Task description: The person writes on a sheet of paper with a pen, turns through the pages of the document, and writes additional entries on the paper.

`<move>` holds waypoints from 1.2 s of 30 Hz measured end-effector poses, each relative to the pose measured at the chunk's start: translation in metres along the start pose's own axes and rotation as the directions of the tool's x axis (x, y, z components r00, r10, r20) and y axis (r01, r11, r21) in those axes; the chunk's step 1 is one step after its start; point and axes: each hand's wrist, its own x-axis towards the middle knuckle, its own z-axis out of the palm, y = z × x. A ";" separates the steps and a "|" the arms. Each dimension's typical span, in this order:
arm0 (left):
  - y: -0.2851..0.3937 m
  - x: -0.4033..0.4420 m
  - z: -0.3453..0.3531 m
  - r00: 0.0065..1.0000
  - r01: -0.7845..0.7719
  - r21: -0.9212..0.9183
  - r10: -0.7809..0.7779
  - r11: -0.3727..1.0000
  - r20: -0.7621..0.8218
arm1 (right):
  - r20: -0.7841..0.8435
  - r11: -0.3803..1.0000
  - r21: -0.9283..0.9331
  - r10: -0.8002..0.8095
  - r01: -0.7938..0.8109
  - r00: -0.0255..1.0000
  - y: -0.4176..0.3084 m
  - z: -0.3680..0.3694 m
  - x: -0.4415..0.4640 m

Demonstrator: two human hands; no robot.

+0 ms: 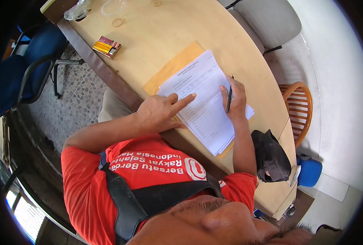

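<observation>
A stack of printed white sheets point(204, 110) lies at a slant on the wooden desk, with a brown-yellow envelope point(157, 81) beneath it. My left hand point(161, 110) rests at the left side of the sheets. Its index finger is stretched out onto the top page, the thumb is apart from it, and the other fingers look partly curled. At the right edge of the paper, my right hand point(235, 96) holds a dark pen point(229, 100) between thumb and fingers. The pen points down toward the page; whether its tip touches is unclear.
A small dark-red and yellow pack point(106, 47) lies near the desk's left edge. Crumpled clear plastic point(77, 10) sits at the far corner. A black cloth item point(271, 157) is right of my forearm. Chairs include a blue one point(42, 61) and a wooden one point(299, 110).
</observation>
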 end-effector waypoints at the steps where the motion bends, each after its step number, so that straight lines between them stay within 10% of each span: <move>1: 0.001 -0.002 0.002 1.000 -0.015 0.015 0.015 1.000 -0.023 | 0.008 0.999 -0.023 -0.038 0.038 0.999 0.004 0.002 -0.001; 6: -0.002 -0.005 -0.006 0.993 -0.028 0.019 0.030 0.999 -0.115 | -0.028 0.994 -0.071 -0.090 0.087 0.996 0.005 0.001 0.003; 10: -0.013 0.003 -0.014 0.953 0.079 0.000 -0.076 0.997 -0.293 | -0.111 0.946 0.317 0.111 -0.071 0.988 -0.033 -0.015 -0.007; 14: -0.013 0.005 -0.005 0.941 0.053 0.042 -0.036 0.998 -0.336 | 0.124 0.574 0.791 0.189 -0.212 0.974 -0.069 -0.013 -0.023; 18: -0.011 0.002 0.000 0.965 -0.054 0.072 0.070 0.996 -0.253 | 0.308 0.585 0.708 0.250 -0.396 0.918 -0.087 -0.003 -0.029; 26: 0.007 -0.003 0.007 0.988 -0.039 -0.016 0.036 0.999 -0.151 | 0.132 0.817 0.575 -0.041 -0.042 0.990 -0.069 0.017 -0.046; 36: 0.010 -0.006 0.008 0.984 0.068 0.007 -0.066 0.998 -0.165 | 0.131 0.526 0.824 0.185 -0.211 0.974 -0.069 0.030 -0.052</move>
